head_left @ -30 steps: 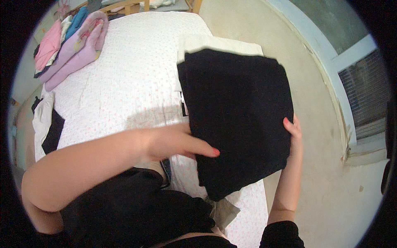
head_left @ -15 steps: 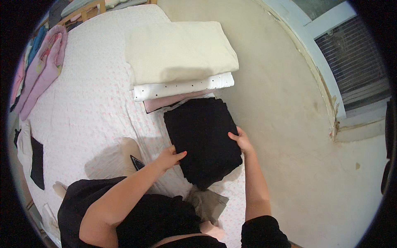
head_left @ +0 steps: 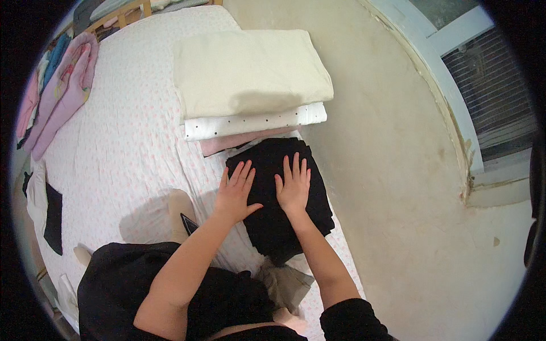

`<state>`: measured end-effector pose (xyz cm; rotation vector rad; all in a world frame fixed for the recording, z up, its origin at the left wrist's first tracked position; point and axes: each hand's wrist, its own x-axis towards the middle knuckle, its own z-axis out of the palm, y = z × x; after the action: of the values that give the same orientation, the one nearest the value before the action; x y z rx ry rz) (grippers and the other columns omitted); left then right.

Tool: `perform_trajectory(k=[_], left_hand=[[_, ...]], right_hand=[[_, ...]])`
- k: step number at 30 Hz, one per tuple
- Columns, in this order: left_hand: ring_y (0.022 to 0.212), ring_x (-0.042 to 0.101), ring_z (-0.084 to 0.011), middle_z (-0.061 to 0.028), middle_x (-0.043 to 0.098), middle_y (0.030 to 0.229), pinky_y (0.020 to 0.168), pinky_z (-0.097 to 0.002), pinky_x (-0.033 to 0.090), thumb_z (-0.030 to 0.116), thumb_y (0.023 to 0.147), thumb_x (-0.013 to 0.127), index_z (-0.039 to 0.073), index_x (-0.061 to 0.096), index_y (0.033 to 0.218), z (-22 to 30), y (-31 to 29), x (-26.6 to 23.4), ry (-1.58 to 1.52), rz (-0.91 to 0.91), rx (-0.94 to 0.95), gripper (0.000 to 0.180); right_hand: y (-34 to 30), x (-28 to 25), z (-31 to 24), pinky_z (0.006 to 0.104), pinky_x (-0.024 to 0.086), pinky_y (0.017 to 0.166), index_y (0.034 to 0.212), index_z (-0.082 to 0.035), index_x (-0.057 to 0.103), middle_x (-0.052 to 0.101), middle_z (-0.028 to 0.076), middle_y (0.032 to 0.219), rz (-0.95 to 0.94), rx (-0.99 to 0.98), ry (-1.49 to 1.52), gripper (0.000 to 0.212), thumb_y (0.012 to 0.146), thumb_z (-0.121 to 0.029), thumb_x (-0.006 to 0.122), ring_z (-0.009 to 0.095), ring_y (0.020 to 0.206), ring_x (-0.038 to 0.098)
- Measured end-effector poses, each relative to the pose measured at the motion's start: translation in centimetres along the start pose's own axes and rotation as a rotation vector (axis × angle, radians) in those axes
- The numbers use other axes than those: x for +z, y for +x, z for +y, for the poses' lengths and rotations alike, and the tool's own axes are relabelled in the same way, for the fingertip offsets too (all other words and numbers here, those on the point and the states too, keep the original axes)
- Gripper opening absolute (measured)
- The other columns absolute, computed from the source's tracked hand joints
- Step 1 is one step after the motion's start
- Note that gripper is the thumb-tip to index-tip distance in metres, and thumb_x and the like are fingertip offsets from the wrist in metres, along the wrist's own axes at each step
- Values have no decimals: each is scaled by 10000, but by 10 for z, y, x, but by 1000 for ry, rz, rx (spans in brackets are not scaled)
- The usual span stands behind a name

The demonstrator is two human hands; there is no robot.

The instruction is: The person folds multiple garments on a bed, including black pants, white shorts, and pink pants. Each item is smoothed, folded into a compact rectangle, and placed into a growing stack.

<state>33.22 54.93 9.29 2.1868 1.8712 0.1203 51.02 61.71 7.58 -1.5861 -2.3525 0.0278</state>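
A stack of folded black clothes (head_left: 273, 224) lies on the bed in front of me, close to the wall. My left hand (head_left: 234, 196) rests at its left edge, palm down with the fingers spread. Flat on top of the black cloth, toward its right side, lies my right hand (head_left: 294, 184), its fingers apart. Neither hand grips anything. Just beyond is a taller pile: a cream folded cloth (head_left: 250, 71) on top, a white dotted cloth (head_left: 256, 123) under it, and a pink cloth (head_left: 239, 140) at the bottom.
A white bedsheet with small pink marks (head_left: 131, 131) covers the bed. Rolled pink bedding (head_left: 65, 94) lies at the far left, with black and white cloth (head_left: 52, 219) nearer. Crumpled grey-brown cloth (head_left: 287, 284) sits by my lap. The plain wall (head_left: 392, 170) borders the right side.
Both hands have left the sides of the black stack and moved onto its upper part. The fingers, which were holding its edges, are now spread flat.
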Motion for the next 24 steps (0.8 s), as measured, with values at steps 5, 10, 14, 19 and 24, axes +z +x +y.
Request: perform_trajectory(k=[5, 10, 14, 19, 24], left_hand=[[1439, 204, -324, -174, 216, 1557, 1152, -535, 139, 624, 769, 613, 43, 316, 1469, 27, -32, 13, -97, 138, 352, 957], [1452, 139, -316, -141, 188, 1569, 1145, -581, 100, 704, 794, 518, 117, 293, 1493, 70, -69, 27, 107, -62, 368, 940], [1461, 106, -295, -107, 170, 1579, 1148, -587, 60, 728, 805, 476, 195, 299, 1499, 69, -72, 30, 169, -122, 381, 893], [1449, 145, -311, -100, 193, 1573, 1132, -624, 63, 731, 760, 535, 252, 348, 1477, 59, -61, 29, 13, -71, 397, 883], [1458, 129, -282, -77, 221, 1566, 1152, -589, 8, 724, 823, 448, 276, 342, 1478, 56, -57, 29, 51, -177, 414, 800]], right_hand=[[-39, -14, -3, 544, 268, 1096, 1416, -31, 403, 265, 214, 1525, 72, 43, 32, 589, 895, -243, 579, 448, 1364, 292], [-86, -15, 4, 577, 261, 1084, 1439, -59, 384, 269, 231, 1521, 77, 212, -126, 648, 884, -312, 602, 471, 1359, 291], [-90, -1, 12, 587, 252, 1084, 1444, -67, 380, 268, 250, 1515, 138, 324, -196, 674, 888, -374, 604, 483, 1359, 283], [-53, 1, 17, 533, 256, 1106, 1447, -20, 342, 259, 255, 1516, 44, 116, -31, 643, 922, -324, 557, 414, 1367, 323], [-2, 9, -16, 462, 177, 1157, 1487, -61, 290, 210, 209, 1552, -70, 41, 367, 630, 941, -264, 531, 374, 1434, 198]])
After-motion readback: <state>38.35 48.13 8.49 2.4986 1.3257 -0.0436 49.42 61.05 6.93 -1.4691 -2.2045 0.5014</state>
